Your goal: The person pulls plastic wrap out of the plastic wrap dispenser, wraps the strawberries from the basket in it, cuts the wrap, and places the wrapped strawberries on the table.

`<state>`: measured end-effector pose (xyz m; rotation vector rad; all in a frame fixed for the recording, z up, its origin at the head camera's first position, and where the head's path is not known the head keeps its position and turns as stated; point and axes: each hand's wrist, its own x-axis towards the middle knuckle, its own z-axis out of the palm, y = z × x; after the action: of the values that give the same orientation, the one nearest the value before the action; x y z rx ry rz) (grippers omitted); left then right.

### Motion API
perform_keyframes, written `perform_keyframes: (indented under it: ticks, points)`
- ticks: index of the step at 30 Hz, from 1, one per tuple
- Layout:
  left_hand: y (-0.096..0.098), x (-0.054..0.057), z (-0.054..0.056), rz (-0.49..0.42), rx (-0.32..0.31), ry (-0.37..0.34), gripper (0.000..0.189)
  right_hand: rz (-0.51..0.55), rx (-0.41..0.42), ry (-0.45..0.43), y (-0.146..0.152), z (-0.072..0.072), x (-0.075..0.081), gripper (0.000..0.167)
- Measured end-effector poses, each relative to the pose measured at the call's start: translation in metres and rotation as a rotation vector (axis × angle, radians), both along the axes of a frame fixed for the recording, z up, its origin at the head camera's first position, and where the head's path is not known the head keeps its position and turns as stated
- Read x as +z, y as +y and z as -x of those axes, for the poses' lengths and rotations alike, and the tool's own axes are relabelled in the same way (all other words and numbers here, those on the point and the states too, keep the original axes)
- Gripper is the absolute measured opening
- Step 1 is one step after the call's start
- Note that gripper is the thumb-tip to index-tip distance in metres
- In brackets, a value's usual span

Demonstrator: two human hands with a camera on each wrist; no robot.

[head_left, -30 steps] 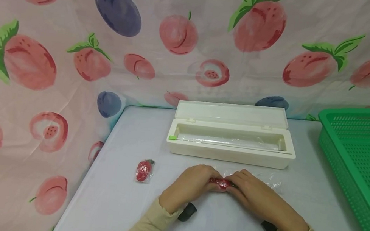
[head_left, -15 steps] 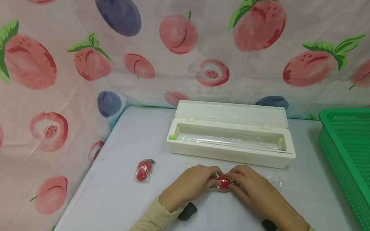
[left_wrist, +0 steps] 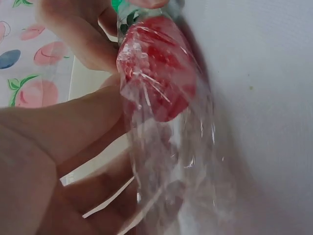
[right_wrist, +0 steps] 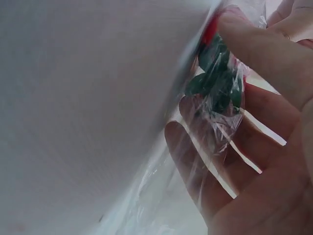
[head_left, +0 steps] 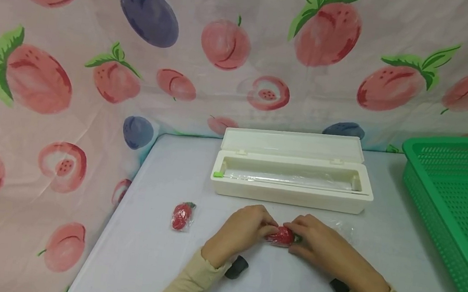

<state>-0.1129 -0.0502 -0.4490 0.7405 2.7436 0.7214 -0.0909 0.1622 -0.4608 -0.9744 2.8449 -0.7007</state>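
Observation:
A red strawberry (head_left: 282, 237) with dark green leaves lies sideways between both hands, wrapped in clear cling film. My left hand (head_left: 243, 228) pinches its left side through the wrap, with loose film (left_wrist: 176, 156) trailing past the fruit's tip in the left wrist view. On the other side, my right hand (head_left: 321, 245) holds the leafy end, thumb in front and fingers behind. The right wrist view shows the green leaves (right_wrist: 218, 78) inside crinkled film close to those fingers. A second wrapped strawberry (head_left: 181, 216) lies to the left on the table.
Behind the hands stands a white cling film dispenser (head_left: 290, 197), lid up, a film roll inside and a green cutter slide (head_left: 218, 174) at its left end. A green plastic basket (head_left: 432, 197) is at the right. A fruit-print cloth (head_left: 223, 87) hangs behind.
The strawberry has turned between the fingers and moved slightly toward the person, showing more of its red side. The film stretched out beyond the right hand looks shorter than before.

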Motion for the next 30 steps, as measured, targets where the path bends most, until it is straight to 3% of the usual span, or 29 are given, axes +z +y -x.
perform_keyframes:
  ticks: [5, 14, 20, 30]
  points:
    - [0.0009, -0.0012, -0.0004, 0.009, -0.003, 0.036, 0.022, 0.017, 0.038, 0.021, 0.0008, 0.0009, -0.0030, 0.038]
    - [0.0047, -0.0049, -0.0040, 0.056, -0.020, -0.043, 0.029, 0.006, 0.043, 0.075, 0.0023, -0.0003, -0.0070, 0.037]
    - [0.0045, -0.0055, -0.0030, -0.001, -0.043, -0.094, 0.022, -0.001, 0.028, 0.086, 0.0019, -0.0014, -0.0069, 0.038]
    - [-0.0014, -0.0014, 0.0018, -0.081, -0.050, -0.167, 0.016, 0.006, 0.098, 0.125, 0.0017, 0.0000, -0.0008, 0.036]
